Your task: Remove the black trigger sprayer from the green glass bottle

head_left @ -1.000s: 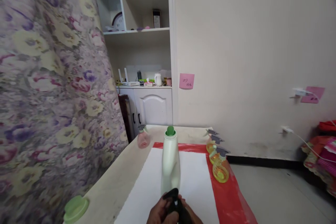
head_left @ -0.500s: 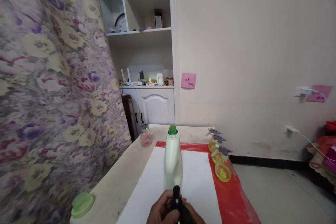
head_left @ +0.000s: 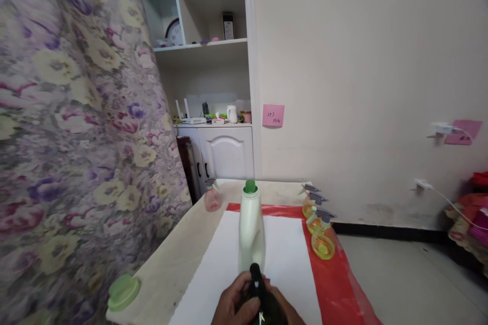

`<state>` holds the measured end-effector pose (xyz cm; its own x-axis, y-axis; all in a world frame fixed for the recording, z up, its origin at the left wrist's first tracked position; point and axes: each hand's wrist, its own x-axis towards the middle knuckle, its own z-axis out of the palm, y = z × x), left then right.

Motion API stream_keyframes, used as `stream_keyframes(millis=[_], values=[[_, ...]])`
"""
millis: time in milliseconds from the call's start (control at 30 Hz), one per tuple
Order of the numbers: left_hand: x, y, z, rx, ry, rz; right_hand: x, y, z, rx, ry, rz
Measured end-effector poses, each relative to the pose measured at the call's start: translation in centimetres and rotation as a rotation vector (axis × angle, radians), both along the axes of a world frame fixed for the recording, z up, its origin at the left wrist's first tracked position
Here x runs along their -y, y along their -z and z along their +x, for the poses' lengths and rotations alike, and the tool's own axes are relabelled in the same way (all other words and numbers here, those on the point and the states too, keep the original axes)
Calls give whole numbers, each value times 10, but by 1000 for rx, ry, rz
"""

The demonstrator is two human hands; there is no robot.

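At the bottom edge both hands close around a small black object (head_left: 260, 292), its narrow top pointing up. My left hand (head_left: 233, 303) wraps it from the left, my right hand (head_left: 290, 311) from the right, mostly cut off by the frame. Just beyond them a tall white bottle (head_left: 251, 231) with a green spout stands upright on a white sheet (head_left: 284, 259). The sheet lies over a red mat (head_left: 335, 289) on a pale table (head_left: 183, 259).
Yellow spray bottles (head_left: 322, 236) line the mat's right side and a pink spray bottle (head_left: 212, 199) stands at the far left. A green cap (head_left: 122, 292) lies on the table's near left corner. A floral curtain (head_left: 72, 137) hangs at left; a white cabinet (head_left: 224, 152) stands behind.
The view shifted slightly. My hands have risen a little into view, and the black object has turned from a broad top to a narrow upright one.
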<state>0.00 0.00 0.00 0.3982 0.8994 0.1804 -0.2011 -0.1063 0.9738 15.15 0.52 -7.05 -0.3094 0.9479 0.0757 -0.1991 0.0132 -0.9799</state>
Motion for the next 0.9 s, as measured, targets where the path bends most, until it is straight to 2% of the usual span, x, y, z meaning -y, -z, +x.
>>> stream_keyframes(millis=[333,633,900], values=[[-3,8,8,52,-104,-38,3,2,7,44,-32,87],[2,0,0,10,7,-31,8,-11,8,-30,-63,38],[0,1,8,69,-161,-54,8,-7,6,26,-53,103]])
